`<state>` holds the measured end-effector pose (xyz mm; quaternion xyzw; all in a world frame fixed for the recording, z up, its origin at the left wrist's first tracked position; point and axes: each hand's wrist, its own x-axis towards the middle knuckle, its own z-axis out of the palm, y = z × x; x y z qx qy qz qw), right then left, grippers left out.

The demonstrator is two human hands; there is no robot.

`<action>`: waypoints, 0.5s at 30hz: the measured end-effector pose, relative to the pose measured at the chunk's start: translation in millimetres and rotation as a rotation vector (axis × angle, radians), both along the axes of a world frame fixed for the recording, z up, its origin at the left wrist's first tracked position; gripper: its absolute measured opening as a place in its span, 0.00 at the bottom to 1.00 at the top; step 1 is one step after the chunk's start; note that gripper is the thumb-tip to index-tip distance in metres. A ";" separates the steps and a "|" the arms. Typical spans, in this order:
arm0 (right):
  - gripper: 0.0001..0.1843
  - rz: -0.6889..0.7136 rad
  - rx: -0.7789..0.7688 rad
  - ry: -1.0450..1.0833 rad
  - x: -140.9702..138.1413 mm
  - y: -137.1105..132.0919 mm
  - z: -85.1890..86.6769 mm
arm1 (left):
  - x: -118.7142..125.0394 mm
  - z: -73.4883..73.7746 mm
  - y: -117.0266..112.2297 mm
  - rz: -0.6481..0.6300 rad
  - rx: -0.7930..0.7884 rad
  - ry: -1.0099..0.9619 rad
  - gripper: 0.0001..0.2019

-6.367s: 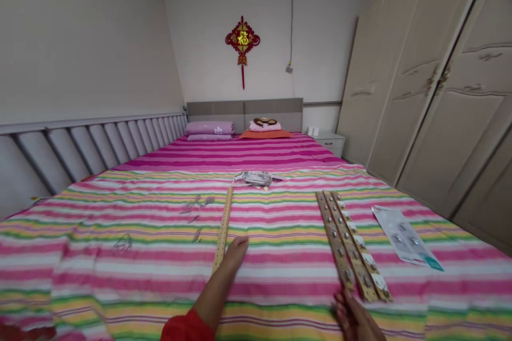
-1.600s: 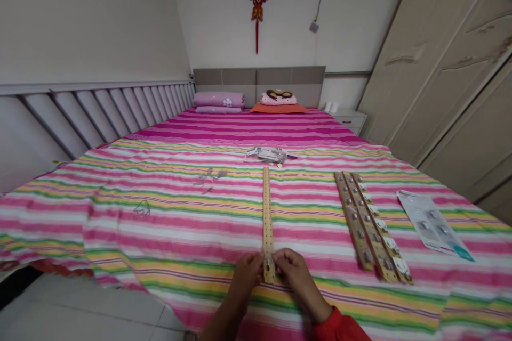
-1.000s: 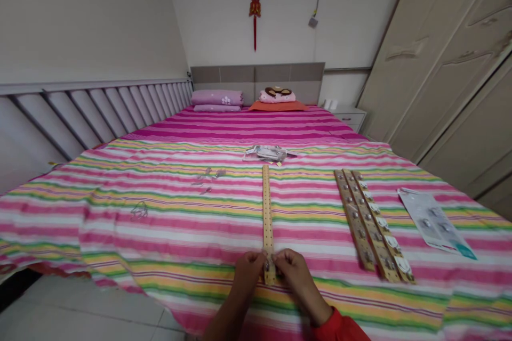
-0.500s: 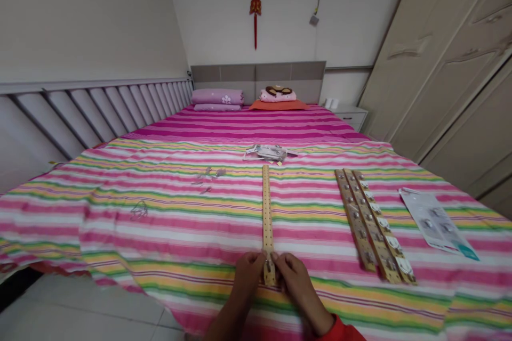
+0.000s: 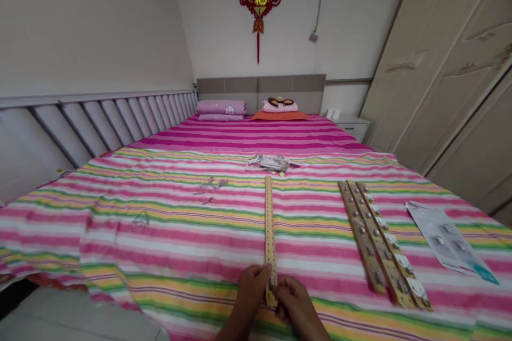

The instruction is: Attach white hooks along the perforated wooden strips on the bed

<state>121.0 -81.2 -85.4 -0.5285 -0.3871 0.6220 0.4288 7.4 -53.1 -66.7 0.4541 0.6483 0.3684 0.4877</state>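
Observation:
A long, narrow tan strip point(image 5: 269, 224) with rows of small holes lies lengthwise on the striped bedspread, its near end between my hands. My left hand point(image 5: 252, 289) is closed at the strip's left edge, thumb pressed on its top near that end. From the right, my right hand point(image 5: 295, 301) reaches in with curled fingers pinched at the strip's near end. Something small and metallic seems to sit on the strip there, mostly covered by my fingertips, too small to name.
To the right lie several brown strips point(image 5: 362, 240) carrying metal and white pieces, and a clear plastic packet point(image 5: 450, 240) with shiny pieces. Small plastic bags point(image 5: 210, 186) and a thin tangled loop point(image 5: 141, 220) are at left. A clear package point(image 5: 272, 162) lies beyond the strip.
The view has tilted up slightly, so everything sits lower. My right hand has shifted toward the strip's near end, its fingers more curled; my left thumb now lies over the strip.

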 end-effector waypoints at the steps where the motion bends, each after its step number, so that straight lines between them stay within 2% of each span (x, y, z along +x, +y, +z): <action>1: 0.21 -0.004 0.013 0.025 -0.1 0.0 -0.9 | 0.3 -1.6 1.0 0.015 0.001 -0.017 0.22; 5: 0.20 -0.020 0.059 0.103 0.3 3.4 -2.5 | 1.8 -5.9 9.0 0.046 0.026 -0.045 0.22; 11: 0.21 -0.045 0.073 0.105 2.0 19.8 -4.2 | 4.9 -10.1 24.1 0.065 0.013 -0.074 0.24; 15: 0.25 -0.038 0.043 0.154 0.7 20.4 -14.6 | -1.5 -5.3 24.8 -0.066 -0.005 -0.030 0.24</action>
